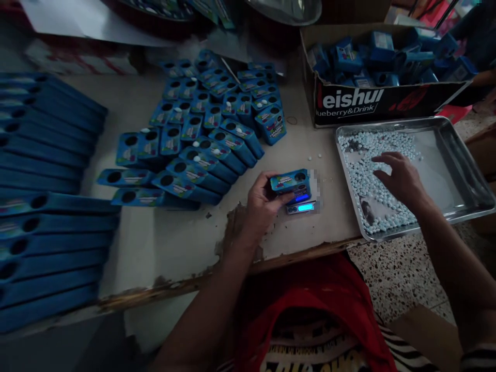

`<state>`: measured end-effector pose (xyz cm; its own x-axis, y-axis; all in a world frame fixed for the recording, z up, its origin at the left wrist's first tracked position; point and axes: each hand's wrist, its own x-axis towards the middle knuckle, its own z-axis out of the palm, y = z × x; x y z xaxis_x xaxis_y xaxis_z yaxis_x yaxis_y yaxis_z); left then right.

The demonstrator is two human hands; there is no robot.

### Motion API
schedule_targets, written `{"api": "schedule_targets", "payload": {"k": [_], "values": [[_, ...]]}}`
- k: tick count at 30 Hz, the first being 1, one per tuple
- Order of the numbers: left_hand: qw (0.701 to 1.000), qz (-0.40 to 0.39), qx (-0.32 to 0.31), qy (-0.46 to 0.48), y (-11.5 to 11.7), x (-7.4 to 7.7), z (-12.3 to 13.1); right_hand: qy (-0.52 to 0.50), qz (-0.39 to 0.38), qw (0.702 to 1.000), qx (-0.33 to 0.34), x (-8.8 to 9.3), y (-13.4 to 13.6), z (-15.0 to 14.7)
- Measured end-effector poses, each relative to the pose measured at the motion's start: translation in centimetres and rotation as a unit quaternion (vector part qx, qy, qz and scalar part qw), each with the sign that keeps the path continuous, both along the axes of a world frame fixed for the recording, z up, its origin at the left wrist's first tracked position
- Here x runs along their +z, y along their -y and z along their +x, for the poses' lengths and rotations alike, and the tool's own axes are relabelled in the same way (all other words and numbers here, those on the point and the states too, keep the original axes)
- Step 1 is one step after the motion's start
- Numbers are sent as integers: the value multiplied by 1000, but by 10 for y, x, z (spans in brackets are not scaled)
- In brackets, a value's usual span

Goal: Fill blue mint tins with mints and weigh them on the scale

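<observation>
My left hand (267, 199) is closed round a small blue candy box (289, 181) with a dark round hole in its top face. The box is at a small digital scale (300, 207) with a lit blue display; whether it rests on the scale I cannot tell. Over a shallow metal tray (461, 212) my right hand (401, 178) reaches with fingers apart and curved. Beneath it lie many small pale blue-white candies (387, 206), spread mostly over the tray's left half. Nothing shows between the right fingers.
Many blue boxes with round holes (194, 155) stand grouped on the worn table (174, 248). More boxes line up in rows at the left (50, 222). Behind the tray, a black-printed carton (349, 103) holds a heap of boxes. Two loose candies (314, 156) lie near the scale.
</observation>
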<state>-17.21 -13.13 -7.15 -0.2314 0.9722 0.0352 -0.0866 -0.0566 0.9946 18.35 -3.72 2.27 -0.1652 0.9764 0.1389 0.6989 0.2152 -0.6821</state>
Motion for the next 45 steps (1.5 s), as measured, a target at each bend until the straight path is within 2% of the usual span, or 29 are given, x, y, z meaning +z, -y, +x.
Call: {"api": "schedule_targets", "payload": {"k": [2, 4, 7, 9, 11, 13, 14, 17, 20, 24, 27, 31, 35, 39, 41, 43, 45], "values": [[1000, -1, -16, 2, -3, -6, 1, 58, 27, 998, 6, -12, -1, 6], [1000, 3, -18, -3, -3, -9, 4, 39, 26, 999, 15, -26, -4, -6], [999, 0, -49, -21, 1, -7, 4, 73, 64, 994, 41, -38, -20, -51], [997, -3, -60, -37, 8, -3, -2, 170, 64, 976, 120, -40, -37, -89], [997, -6, -40, -61, 20, 3, -12, 279, 33, 941, 192, -39, -53, -124], [996, -18, -7, -89, 36, 8, -25, 359, 3, 908, 215, -41, -66, -151], [995, -27, 9, -99, 45, 9, -32, 378, -7, 901, 212, -44, -70, -160], [991, -58, 51, -106, 70, 11, -50, 372, -24, 907, 198, -53, -79, -176], [987, -91, 76, -106, 86, 8, -58, 351, -28, 916, 192, -60, -81, -179], [986, -102, 77, -106, 94, 7, -57, 331, -22, 928, 170, -62, -80, -178], [986, -88, 87, -112, 96, 10, -55, 327, -23, 935, 134, -61, -78, -175], [983, -60, 89, -146, 94, 14, -53, 314, -40, 941, 119, -59, -82, -174], [967, 3, 70, -244, 85, 27, -48, 237, -43, 966, 96, -38, -93, -162], [935, 106, 57, -335, 68, 48, -41, 134, 33, 989, 52, -1, -91, -108], [921, 138, 49, -360, 58, 56, -36, 139, 34, 990, 17, 9, -82, -68], [916, 143, 44, -373, 49, 57, -30, 189, 21, 982, -6, 11, -68, -32], [917, 126, 51, -375, 38, 51, -23, 234, 29, 972, -13, 4, -52, -10]]}}
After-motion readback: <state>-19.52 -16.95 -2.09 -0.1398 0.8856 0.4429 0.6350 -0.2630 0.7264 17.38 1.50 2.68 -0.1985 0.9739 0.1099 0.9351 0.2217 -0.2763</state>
